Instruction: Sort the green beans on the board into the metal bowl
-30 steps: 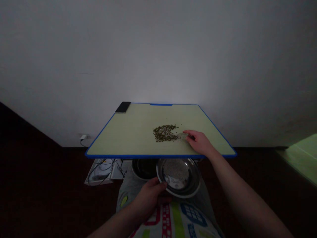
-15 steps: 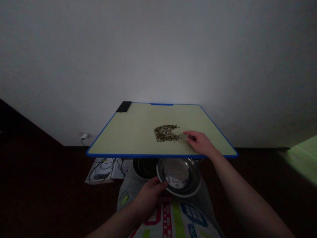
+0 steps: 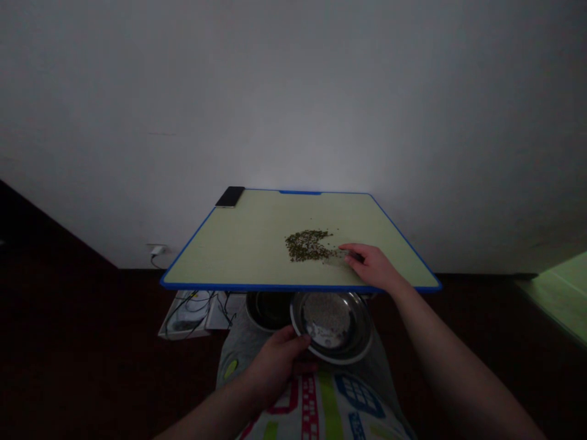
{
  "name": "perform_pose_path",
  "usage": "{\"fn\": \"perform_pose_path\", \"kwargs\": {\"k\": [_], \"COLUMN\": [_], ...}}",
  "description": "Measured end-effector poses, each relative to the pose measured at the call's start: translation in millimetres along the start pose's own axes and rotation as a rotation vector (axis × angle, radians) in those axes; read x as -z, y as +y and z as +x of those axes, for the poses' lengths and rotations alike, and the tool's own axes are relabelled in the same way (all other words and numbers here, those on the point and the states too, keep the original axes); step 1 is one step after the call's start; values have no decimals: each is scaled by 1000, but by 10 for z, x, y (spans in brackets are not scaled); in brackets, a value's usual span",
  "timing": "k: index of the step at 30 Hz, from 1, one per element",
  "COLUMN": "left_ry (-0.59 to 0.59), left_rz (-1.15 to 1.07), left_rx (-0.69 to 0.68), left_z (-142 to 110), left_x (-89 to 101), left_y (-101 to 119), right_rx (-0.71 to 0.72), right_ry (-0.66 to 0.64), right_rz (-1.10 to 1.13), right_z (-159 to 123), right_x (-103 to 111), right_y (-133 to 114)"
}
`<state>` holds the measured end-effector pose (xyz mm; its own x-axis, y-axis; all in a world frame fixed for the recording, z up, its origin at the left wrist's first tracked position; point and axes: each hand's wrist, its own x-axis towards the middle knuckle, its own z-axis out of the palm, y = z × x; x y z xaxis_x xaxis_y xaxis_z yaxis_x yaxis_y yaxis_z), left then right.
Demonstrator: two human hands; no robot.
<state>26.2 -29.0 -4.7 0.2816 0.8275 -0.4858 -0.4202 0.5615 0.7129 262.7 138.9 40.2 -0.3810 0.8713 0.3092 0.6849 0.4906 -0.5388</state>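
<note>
Far left, a white wall plug (image 3: 157, 250) low on the wall, and beneath the board's near edge, loose papers (image 3: 227, 315) tangled with black cables (image 3: 200, 305). At the back corner of a blue-edged pale green board (image 3: 238, 250), a black phone (image 3: 230, 196). Below the edge, a dark bowl (image 3: 268, 311) over grey trousers (image 3: 241, 354).

Next, the left hand (image 3: 277, 360), bent at the wrist, fingers closed around the rim of a shallow steel bowl (image 3: 362, 342), tilted toward the view and lifted off the lap. In that bowl, a thin layer of pale grains (image 3: 325, 318). On the board, a loose heap of dark green-brown seeds (image 3: 308, 245), left of centre, with a few strays around it and none visibly in the bowl.

To the right, the right hand (image 3: 373, 267), half open, arm reaching forward, fingertips low on the board just beside the heap. A pale patch (image 3: 334, 257) and a dark bit under the fingers, but no telling whether anything is held.
</note>
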Motion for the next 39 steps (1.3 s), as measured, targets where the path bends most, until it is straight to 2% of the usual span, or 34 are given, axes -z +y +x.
{"fn": "perform_pose_path", "kwargs": {"k": [25,39], "left_ry": [9,19], "left_rz": [-3,-18], "left_rx": [10,6], "left_z": [4,6], "left_x": [30,6], "left_y": [-28,-9], "right_rx": [-91,-49], "right_ry": [98,44], "right_rz": [-53,-32], "right_z": [19,9], "right_x": [-33,-25], "right_y": [-40,-54]}}
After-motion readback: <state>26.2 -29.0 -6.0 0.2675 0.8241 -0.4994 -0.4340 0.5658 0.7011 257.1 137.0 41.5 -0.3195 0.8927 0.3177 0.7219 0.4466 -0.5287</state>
